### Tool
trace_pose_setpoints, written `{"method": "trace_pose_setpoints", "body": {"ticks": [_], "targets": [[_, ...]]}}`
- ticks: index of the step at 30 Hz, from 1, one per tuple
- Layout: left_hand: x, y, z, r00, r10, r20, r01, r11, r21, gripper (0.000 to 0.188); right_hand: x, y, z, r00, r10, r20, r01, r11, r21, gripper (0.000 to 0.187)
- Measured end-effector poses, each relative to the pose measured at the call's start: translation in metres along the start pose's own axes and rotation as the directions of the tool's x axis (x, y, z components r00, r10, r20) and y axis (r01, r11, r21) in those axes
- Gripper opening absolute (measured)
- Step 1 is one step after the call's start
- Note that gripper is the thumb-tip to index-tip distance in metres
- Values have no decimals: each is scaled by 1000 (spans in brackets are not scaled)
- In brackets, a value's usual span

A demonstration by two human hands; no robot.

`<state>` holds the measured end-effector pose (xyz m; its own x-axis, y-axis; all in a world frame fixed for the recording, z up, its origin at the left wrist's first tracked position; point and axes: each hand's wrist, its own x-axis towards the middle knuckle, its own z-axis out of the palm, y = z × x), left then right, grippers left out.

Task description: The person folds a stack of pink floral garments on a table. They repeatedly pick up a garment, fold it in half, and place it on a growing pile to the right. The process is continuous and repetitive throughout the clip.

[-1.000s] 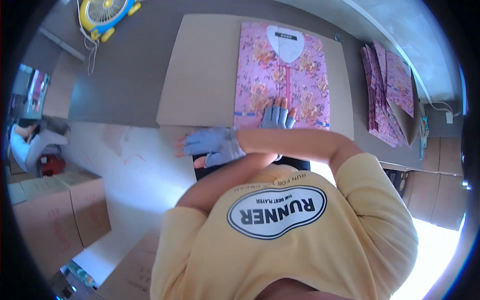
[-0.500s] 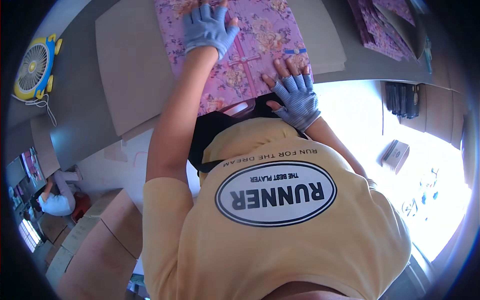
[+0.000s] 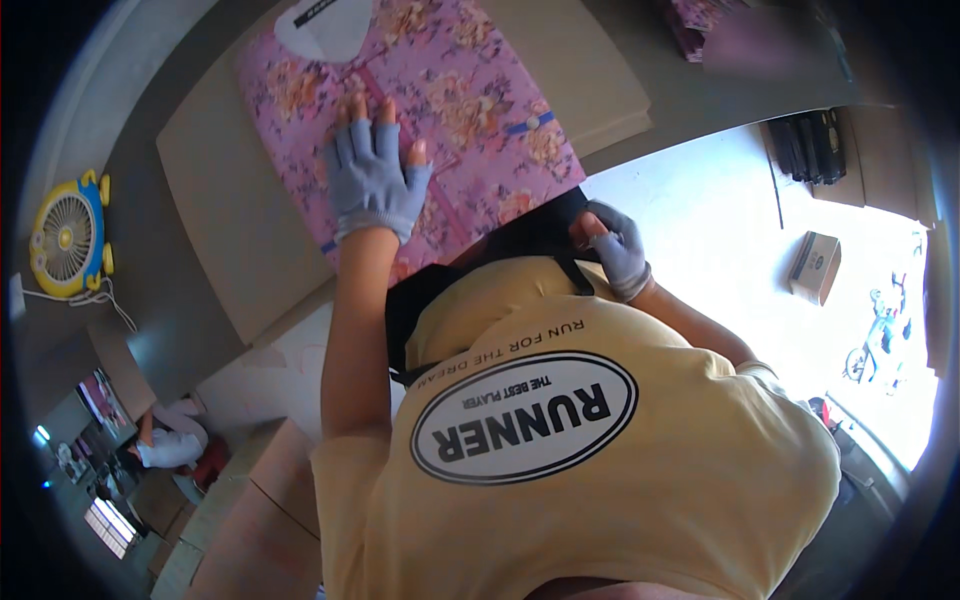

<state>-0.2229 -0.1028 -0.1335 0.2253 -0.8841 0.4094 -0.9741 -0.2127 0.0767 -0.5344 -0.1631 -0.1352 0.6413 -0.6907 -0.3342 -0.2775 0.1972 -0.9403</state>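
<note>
A folded pink floral garment (image 3: 470, 110) lies on the brown cardboard, its white neck opening (image 3: 330, 30) and dark label at the far end. Darker pink trim runs down its middle, and a short blue strip (image 3: 530, 123) crosses its right part. My left hand (image 3: 372, 175), in a grey-blue fingerless glove, rests flat on the garment with fingers stretched and thumb apart. Off the garment's near right corner, beside my black apron (image 3: 530, 228), is my right hand (image 3: 618, 250), gloved alike. Its fingers are curled in, and what they may hold is hidden.
Large cardboard sheets (image 3: 215, 190) lie on the grey table (image 3: 130, 190). A yellow and blue fan (image 3: 68, 238) stands at left. More pink floral pieces (image 3: 690, 25) are at far right. A carton (image 3: 815, 267) sits on the floor. Another person (image 3: 170, 445) sits at lower left.
My right hand has come off the garment and its fingers have curled. My left hand has moved nearer to me along the garment. The view has shifted, showing the garment's neck opening.
</note>
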Motion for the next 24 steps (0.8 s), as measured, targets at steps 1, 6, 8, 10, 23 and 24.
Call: {"method": "trace_pose_setpoints", "body": {"ticks": [1, 6, 8, 10, 23, 24], "targets": [[-2, 2, -2, 1000, 0, 3, 0, 1000, 6, 56, 5, 6, -1, 985, 165, 52, -172, 958, 230, 40], [-7, 18, -21, 994, -26, 106, 26, 1000, -1, 57, 35, -32, 39, 863, 344, 370, -500, 684, 531, 60], [-17, 19, -27, 976, -55, 209, 54, 998, 14, 59, 46, -8, 50, 840, -313, 444, 468, 832, -299, 38], [-20, 18, -41, 979, -53, 194, 89, 980, -177, 61, 38, -43, 49, 698, -715, -22, 693, 684, -229, 28], [-14, 78, -59, 985, 151, 82, -116, 936, -333, 65, 150, -214, -359, 707, -655, -267, -445, -119, -887, 19], [-17, 78, -57, 983, 147, 106, -103, 935, -339, 69, 164, -206, -374, 851, -416, -320, -467, -321, -824, 16]]}}
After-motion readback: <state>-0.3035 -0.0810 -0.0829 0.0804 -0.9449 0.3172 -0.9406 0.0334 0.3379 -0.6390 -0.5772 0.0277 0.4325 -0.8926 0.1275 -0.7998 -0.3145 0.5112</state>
